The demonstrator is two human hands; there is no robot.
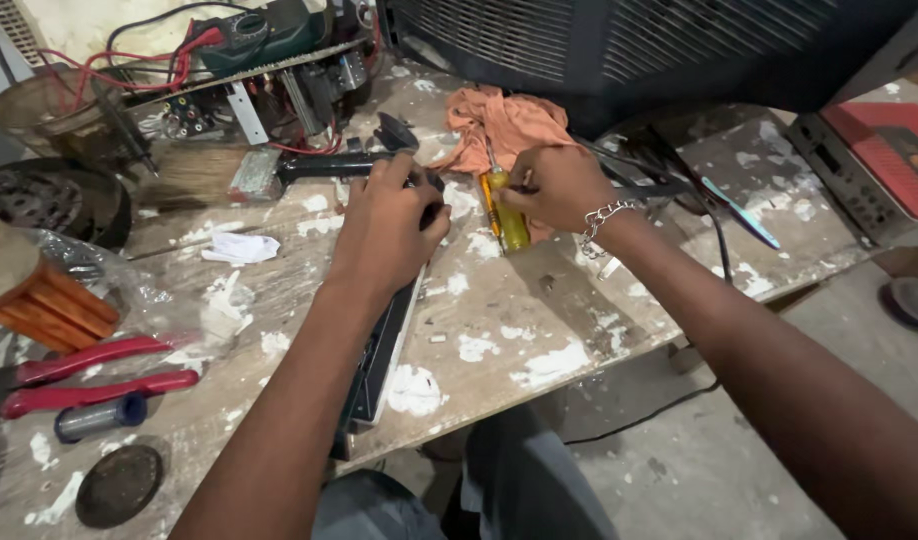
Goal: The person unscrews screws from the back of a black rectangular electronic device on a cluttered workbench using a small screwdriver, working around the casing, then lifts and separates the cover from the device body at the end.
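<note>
Pressing down, the left hand (pixel 389 215) clamps a long, stiff black panel (pixel 379 365) on the desk (pixel 539 330); the right hand (pixel 559 185) grips a hard yellow screwdriver (pixel 509 222) by its handle.

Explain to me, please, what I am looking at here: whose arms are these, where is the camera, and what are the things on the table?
There is no machine here. The one picture comes from a camera worn on a person's head, looking down, so the two arms are that person's own. The left hand presses on a long, flat black device that lies on a paint-spattered wooden table. The right hand, with a chain bracelet at the wrist, holds a yellow-handled screwdriver. Behind it lies an orange cloth. On the left you see red-handled pliers, a brush and an open circuit board with red wires. On the right sits a grey box with a red top.
</note>
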